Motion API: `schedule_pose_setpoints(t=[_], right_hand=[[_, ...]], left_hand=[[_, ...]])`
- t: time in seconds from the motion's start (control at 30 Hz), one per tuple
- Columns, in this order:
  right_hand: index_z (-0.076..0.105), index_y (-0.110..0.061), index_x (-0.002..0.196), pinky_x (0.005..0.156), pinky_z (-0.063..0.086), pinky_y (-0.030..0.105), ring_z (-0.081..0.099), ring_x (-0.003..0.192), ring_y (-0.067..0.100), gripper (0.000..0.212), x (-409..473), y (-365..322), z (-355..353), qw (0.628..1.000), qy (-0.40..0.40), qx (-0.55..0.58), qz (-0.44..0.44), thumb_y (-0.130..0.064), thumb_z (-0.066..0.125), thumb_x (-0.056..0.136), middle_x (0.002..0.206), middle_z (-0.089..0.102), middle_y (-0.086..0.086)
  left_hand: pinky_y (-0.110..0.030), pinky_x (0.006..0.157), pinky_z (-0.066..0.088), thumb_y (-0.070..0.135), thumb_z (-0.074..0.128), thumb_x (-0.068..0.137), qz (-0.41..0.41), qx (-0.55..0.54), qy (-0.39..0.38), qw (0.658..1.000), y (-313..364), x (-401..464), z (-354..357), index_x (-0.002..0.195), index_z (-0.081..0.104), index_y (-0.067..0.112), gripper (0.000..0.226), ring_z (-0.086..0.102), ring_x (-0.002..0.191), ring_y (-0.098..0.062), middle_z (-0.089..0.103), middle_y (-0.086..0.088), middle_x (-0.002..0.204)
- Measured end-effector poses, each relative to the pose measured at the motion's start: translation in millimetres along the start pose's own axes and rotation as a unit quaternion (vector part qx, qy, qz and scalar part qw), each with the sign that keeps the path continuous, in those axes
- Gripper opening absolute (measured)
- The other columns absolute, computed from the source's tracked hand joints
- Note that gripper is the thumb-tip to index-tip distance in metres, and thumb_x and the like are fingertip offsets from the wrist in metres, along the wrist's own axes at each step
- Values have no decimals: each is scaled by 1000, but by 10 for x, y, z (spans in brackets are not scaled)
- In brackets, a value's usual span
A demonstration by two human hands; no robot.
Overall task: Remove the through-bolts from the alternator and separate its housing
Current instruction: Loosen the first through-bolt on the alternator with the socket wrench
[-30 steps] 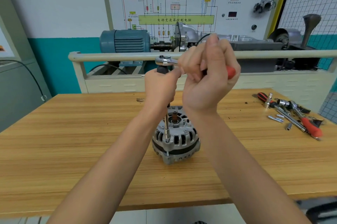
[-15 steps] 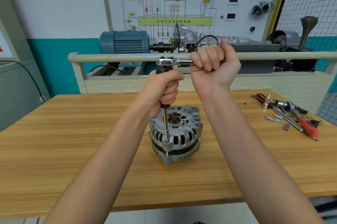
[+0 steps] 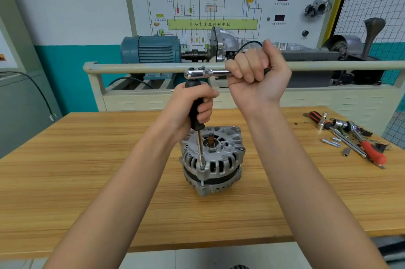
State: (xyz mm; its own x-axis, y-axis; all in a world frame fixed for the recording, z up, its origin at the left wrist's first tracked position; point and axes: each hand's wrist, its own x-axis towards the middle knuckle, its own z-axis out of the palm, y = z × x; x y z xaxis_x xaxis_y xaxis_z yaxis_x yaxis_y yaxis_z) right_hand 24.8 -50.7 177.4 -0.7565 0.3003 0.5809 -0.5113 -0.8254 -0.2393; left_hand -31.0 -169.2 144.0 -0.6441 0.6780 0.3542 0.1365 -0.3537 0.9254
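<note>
Alternator [image 3: 211, 159] sits mid-bench, socket seated on a near-side through-bolt, I think. Left hand [image 3: 192, 106] wraps the black extension grip [image 3: 195, 113], right hand [image 3: 258, 75] fists the ratchet [image 3: 198, 73] handle. Bolt-loosening step; next needs a steady swing, shaft kept plumb.

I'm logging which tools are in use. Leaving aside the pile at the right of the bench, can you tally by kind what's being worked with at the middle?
Alternator: 1
Ratchet wrench: 1
Black-handled socket driver: 1
Hands holding tools: 2 (left hand on the driver, right hand on the ratchet)
Total: 5
</note>
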Motion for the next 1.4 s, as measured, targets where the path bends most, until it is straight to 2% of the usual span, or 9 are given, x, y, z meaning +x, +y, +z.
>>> schedule_pose_setpoints(t=[0.13,0.3,0.47,0.6,0.8,1.0,1.2,1.3,1.4], right_hand=[[33,-15,41,37,22,19,23,27,11,54,90,-36,-74,990,52,120,45,-18,37,95,32,24,-5],[35,-15,45,41,24,23,21,34,10,53,-99,31,15,996,20,-28,-84,-14,34,98,36,25,-5],[37,-17,66,45,21,28,23,36,10,29,-287,244,171,934,-112,-219,-261,-4,34,92,39,31,-5],[37,-16,58,44,22,26,24,34,10,38,-197,133,134,960,-103,-177,-190,-8,34,95,37,30,-5],[31,-15,39,37,23,19,24,27,11,60,101,-101,-87,990,54,109,69,-20,33,99,32,23,-4],[33,-16,43,38,23,19,22,29,10,54,-2,-64,-44,995,67,67,-21,-15,35,97,33,23,-5],[34,-17,64,44,21,25,22,34,10,30,-270,206,177,953,-81,-171,-236,-6,36,92,37,29,-5],[35,-16,63,45,20,26,23,35,9,30,-269,202,177,947,-104,-184,-241,-6,35,91,37,29,-5],[36,-13,48,42,24,23,22,33,9,50,-149,38,105,986,-55,-107,-119,-12,34,98,35,27,-5]], left_hand=[[-12,34,19,9,58,77,-17,-11,-76,997,30,22,35,44,41,19,39,23,27,-6,31,6,36],[-13,36,16,0,52,89,-3,30,104,994,-14,70,167,51,30,19,48,16,29,-8,24,7,37],[-16,37,17,1,58,87,26,49,230,972,-65,110,260,57,30,19,45,18,32,-9,26,9,38],[-18,39,18,-3,58,84,27,58,161,985,-55,71,183,56,33,18,43,20,35,-10,27,6,41],[-13,36,23,10,63,75,-29,-14,-117,993,24,32,11,47,41,18,37,26,30,-6,32,6,39],[-12,35,16,3,51,89,-16,24,12,1000,-26,41,129,42,30,23,55,16,29,-6,23,8,36],[-15,38,16,-1,53,86,35,50,209,976,-90,82,252,53,30,20,45,17,31,-9,25,9,36],[-16,38,17,-2,55,84,34,59,189,980,-95,69,214,55,32,20,44,18,33,-10,26,8,39],[-18,39,23,-1,60,83,27,57,90,994,-63,31,90,49,37,20,46,23,35,-12,29,5,41]])
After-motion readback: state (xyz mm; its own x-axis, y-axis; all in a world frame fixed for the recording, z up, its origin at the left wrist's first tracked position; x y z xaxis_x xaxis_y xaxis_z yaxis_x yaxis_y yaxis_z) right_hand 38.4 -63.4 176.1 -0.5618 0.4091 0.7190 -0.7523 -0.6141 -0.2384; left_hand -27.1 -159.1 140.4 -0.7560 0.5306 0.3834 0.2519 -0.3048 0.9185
